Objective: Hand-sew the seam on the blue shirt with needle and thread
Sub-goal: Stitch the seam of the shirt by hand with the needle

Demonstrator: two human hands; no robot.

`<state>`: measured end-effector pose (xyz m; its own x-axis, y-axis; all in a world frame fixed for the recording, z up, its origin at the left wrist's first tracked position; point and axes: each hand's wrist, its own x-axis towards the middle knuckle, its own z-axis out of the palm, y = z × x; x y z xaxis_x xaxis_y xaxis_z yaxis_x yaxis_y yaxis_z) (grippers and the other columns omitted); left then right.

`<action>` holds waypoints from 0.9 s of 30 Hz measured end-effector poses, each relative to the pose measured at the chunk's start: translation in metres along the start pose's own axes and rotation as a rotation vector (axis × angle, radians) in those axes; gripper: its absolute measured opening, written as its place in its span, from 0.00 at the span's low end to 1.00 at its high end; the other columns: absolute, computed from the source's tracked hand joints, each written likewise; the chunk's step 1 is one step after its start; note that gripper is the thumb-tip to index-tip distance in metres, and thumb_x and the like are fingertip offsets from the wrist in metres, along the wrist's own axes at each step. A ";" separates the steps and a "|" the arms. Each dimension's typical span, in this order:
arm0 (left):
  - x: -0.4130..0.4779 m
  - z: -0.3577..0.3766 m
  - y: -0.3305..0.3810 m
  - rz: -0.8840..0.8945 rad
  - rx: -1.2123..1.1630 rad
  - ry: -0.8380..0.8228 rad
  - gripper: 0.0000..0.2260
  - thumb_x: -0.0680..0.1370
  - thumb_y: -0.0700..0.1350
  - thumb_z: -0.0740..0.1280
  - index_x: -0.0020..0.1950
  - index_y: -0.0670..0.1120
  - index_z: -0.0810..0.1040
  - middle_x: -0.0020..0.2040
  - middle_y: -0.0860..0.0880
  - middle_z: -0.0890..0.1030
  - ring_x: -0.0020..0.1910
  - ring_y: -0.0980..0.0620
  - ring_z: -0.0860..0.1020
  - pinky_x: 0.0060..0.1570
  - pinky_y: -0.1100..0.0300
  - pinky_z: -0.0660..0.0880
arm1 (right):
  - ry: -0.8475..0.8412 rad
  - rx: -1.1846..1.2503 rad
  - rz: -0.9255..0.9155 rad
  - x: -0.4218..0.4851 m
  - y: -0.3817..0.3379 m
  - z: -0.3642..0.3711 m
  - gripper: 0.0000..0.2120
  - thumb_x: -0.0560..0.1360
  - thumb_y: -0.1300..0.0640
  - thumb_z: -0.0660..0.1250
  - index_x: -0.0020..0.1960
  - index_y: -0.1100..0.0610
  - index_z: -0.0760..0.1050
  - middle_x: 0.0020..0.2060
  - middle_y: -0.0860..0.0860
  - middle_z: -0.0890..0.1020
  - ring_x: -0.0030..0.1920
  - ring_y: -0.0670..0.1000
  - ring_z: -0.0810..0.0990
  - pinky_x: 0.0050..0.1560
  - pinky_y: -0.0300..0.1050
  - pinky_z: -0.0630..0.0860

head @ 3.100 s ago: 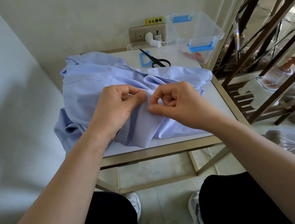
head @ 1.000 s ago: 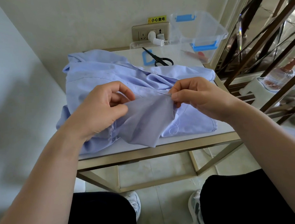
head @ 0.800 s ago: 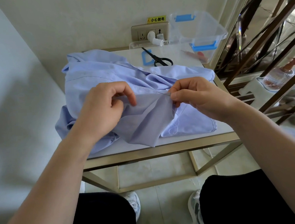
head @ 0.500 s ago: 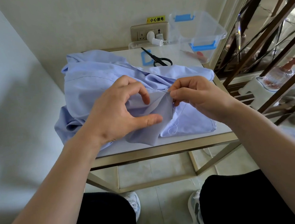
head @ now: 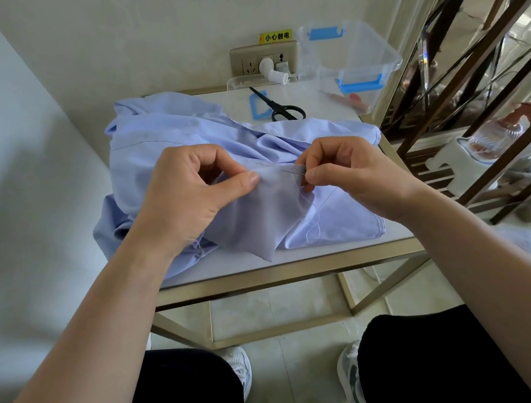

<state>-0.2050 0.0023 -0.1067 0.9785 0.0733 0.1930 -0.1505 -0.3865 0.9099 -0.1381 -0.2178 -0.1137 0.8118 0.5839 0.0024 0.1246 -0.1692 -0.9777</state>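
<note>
Pinching: left hand point(head: 186, 195) on shirt point(head: 162, 136) fold, right hand point(head: 351, 174) on needle point(head: 292, 171). Far corner: clear bin point(head: 369, 50), contents unclear.

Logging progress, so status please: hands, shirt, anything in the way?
Left hand pinches a fold of the blue shirt. Right hand pinches the needle at the fold's top edge. Shirt bunched on the table. Scissors behind, apart from both hands.

A yellow sticker point(head: 275, 36) above the wall socket point(head: 264, 59) reads "小心触电".
</note>
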 end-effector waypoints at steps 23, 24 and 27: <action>-0.001 0.017 0.007 -0.072 0.153 -0.057 0.13 0.76 0.38 0.61 0.46 0.53 0.83 0.45 0.60 0.83 0.46 0.65 0.78 0.43 0.75 0.70 | 0.029 -0.075 -0.054 -0.001 0.001 0.004 0.04 0.66 0.67 0.64 0.35 0.61 0.72 0.42 0.54 0.82 0.40 0.48 0.81 0.49 0.44 0.78; -0.001 0.017 0.008 -0.082 0.142 -0.070 0.14 0.77 0.37 0.61 0.46 0.52 0.83 0.44 0.60 0.84 0.46 0.65 0.79 0.43 0.76 0.70 | 0.032 -0.078 -0.055 -0.001 0.001 0.004 0.04 0.66 0.67 0.64 0.35 0.61 0.72 0.42 0.54 0.82 0.40 0.48 0.81 0.49 0.44 0.79; -0.003 0.017 0.008 -0.102 0.085 -0.104 0.09 0.78 0.40 0.66 0.46 0.50 0.85 0.43 0.56 0.85 0.46 0.61 0.81 0.44 0.72 0.74 | 0.039 -0.091 -0.056 -0.001 0.001 0.004 0.04 0.65 0.67 0.64 0.34 0.60 0.72 0.41 0.54 0.82 0.40 0.48 0.81 0.49 0.44 0.78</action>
<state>-0.2065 -0.0166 -0.1058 0.9981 0.0225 0.0580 -0.0412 -0.4583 0.8879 -0.1413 -0.2152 -0.1156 0.8232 0.5638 0.0667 0.2207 -0.2095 -0.9526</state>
